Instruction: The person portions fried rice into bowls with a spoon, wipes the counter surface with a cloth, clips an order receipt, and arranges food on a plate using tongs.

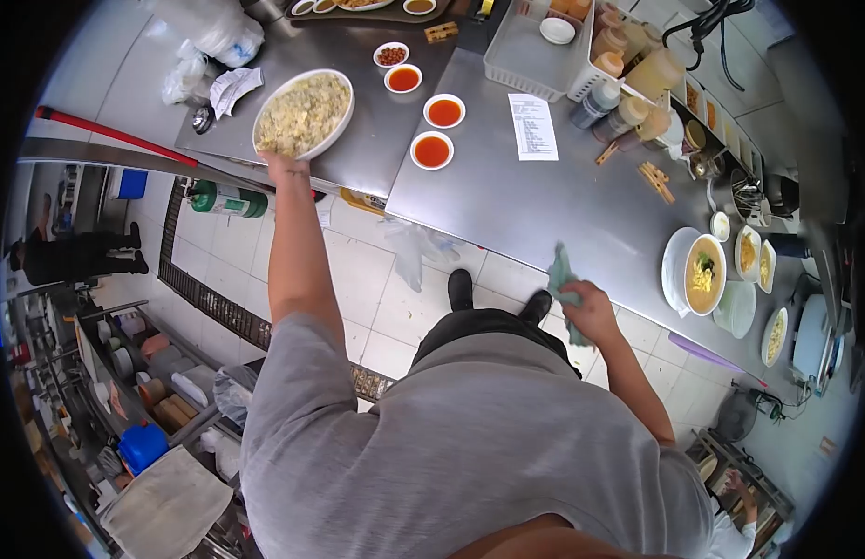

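Note:
At the near edge of the steel counter, my left hand [289, 170] grips the rim of a large white bowl of fried rice [305, 114]; the fingers are partly hidden beneath it. A green cloth [561, 270] is bunched in my closed right hand [592, 314], by the counter's front edge. To the right of the rice bowl are two small dishes of orange-red sauce [444, 113], with another sauce dish [403, 78] and a dish of peanuts [391, 56] farther back.
A printed receipt [533, 127] lies on the steel counter [507, 196]. Behind it are a white plastic basket [525, 70] and several squeeze bottles [607, 65]. Wooden clothespins [656, 183] and a soup bowl [705, 274] sit to the right. Another person [78, 250] stands far left.

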A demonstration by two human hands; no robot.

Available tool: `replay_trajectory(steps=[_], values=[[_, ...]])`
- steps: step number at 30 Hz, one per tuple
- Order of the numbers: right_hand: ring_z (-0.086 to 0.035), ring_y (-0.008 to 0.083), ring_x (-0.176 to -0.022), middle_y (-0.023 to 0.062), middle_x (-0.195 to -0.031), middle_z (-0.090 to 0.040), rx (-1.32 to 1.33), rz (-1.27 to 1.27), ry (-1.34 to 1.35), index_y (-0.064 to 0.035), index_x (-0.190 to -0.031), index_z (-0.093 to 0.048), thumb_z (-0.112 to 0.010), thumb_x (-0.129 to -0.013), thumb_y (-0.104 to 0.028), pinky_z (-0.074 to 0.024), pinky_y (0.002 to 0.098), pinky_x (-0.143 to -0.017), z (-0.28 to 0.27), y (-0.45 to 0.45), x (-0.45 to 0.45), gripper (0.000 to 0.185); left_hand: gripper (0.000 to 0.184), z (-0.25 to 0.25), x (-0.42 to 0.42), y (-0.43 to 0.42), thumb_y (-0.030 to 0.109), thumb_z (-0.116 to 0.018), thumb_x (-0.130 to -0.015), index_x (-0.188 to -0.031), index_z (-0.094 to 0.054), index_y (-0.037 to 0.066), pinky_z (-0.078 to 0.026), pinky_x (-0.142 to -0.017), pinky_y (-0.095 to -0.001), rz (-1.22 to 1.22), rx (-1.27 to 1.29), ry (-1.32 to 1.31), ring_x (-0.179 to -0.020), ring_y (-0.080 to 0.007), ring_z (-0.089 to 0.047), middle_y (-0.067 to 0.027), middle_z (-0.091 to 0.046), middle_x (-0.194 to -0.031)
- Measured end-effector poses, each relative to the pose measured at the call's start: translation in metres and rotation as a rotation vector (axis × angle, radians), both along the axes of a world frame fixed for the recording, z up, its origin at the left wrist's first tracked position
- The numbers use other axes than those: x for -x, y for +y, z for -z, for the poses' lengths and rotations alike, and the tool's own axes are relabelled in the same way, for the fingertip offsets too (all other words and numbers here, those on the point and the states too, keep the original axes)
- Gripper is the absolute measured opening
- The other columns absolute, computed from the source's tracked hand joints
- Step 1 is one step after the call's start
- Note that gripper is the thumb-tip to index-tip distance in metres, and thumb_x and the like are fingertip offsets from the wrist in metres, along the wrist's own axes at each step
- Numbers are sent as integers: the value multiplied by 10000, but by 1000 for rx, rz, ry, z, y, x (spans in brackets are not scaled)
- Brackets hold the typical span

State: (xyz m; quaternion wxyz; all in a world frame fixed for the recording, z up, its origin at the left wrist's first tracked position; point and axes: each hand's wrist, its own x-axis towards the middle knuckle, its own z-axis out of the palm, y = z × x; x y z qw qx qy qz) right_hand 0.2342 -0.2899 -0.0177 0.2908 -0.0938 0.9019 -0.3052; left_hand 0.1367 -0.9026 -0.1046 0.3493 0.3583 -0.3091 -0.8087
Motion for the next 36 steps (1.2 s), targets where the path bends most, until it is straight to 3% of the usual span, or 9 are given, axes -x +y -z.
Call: replay_trajectory(steps=[7,10,13,16,18,20,25,28,36], values=[[-634,185,-711,126,-790,-652,-34,178,-308,-43,-979,-663,-631,-701,-81,-500,307,-653,-39,32,-20,283,741,-92,51,17,581,-25,-922,-1436,-292,120,-287,-1060,-590,100,-193,157,-1328,-356,-339,-118,-328,-1467],[-634,213,-661,100,-701,-652,-138,64,-305,-44,-921,-666,-613,-687,-86,-509,334,-656,-13,75,-48,243,557,-90,68,-19,433,-319,-958,-1336,-407,34,-447,-962,-472,-82,545,141,-1197,-327,-491,-121,-461,-1358],[-642,234,-701,122,-746,-666,-192,215,-378,-36,-896,-669,-579,-722,-135,-512,343,-679,23,139,-90,220,322,-90,77,-51,308,-516,-909,-1069,-553,31,-519,-827,-423,-188,584,-71,-978,-261,-583,-83,-587,-1026],[-643,323,-845,171,-897,-672,-401,324,-227,-43,-875,-685,-602,-707,-255,-506,384,-754,83,245,-146,283,390,-147,76,67,226,-492,-927,-1217,-411,-22,-510,-888,-515,86,710,158,-1139,-382,-498,-189,-497,-1173],[-648,287,-854,166,-961,-675,-357,863,-122,-20,-944,-676,-577,-768,-191,-493,381,-742,86,304,-173,264,441,-194,56,194,116,-447,-938,-1318,-308,-58,-481,-952,-465,208,895,118,-1150,-365,-516,-226,-490,-1266],[-622,248,-775,182,-923,-671,3,1588,68,28,-933,-675,-568,-816,-170,-481,377,-700,88,364,-180,254,433,-195,47,278,97,-466,-932,-1304,-336,-80,-470,-950,-415,367,1007,202,-1117,-328,-547,-222,-529,-1219],[-586,225,-715,113,-821,-615,661,2227,527,31,-881,-616,-647,-861,-209,-496,386,-627,27,478,-135,244,387,-183,7,450,49,-467,-937,-1304,-386,-41,-483,-879,-365,805,1048,332,-1007,-250,-585,-190,-566,-1142],[-614,269,-750,128,-829,-616,1185,2228,786,30,-934,-580,-626,-875,-205,-528,422,-651,42,576,-103,246,379,-185,-8,518,42,-470,-938,-1303,-400,-32,-479,-874,-340,857,1126,305,-989,-225,-588,-174,-573,-1135],[-621,293,-739,126,-871,-616,1318,2068,524,15,-1037,-553,-612,-885,-211,-538,441,-654,48,753,37,278,396,-183,-52,685,26,-488,-924,-1308,-403,-20,-453,-872,-317,957,1183,53,-982,-203,-577,-160,-560,-1147]])
